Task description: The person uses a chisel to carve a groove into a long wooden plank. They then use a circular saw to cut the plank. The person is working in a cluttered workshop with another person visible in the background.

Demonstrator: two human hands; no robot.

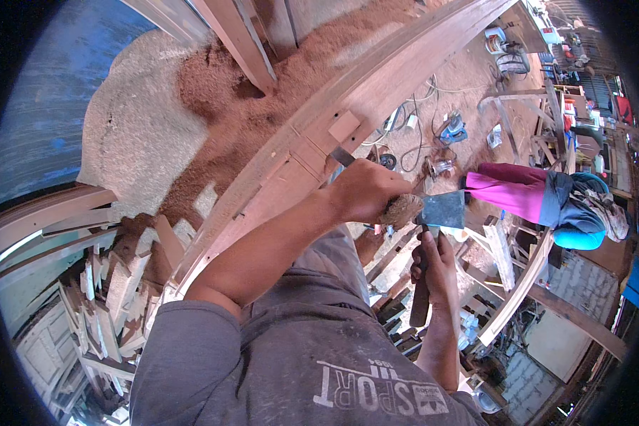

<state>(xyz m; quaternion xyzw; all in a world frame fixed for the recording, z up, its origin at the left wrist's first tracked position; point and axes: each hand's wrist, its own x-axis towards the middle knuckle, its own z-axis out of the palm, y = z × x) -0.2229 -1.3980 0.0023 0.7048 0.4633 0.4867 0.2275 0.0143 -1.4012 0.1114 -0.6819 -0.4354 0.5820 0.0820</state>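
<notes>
Hatchet, apparently, in right hand

Wooden beam, small block on it, floor, reddish sawdust

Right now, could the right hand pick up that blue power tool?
Probably not: the right hand grips the dark handle of a metal-headed tool, and the blue power tool lies on the floor, seemingly beyond reach without bending down.

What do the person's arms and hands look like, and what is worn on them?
The left hand and right hand wear no gloves; both forearms are bare. The left sleeve is short and plain grey, like the dusty shirt.
</notes>
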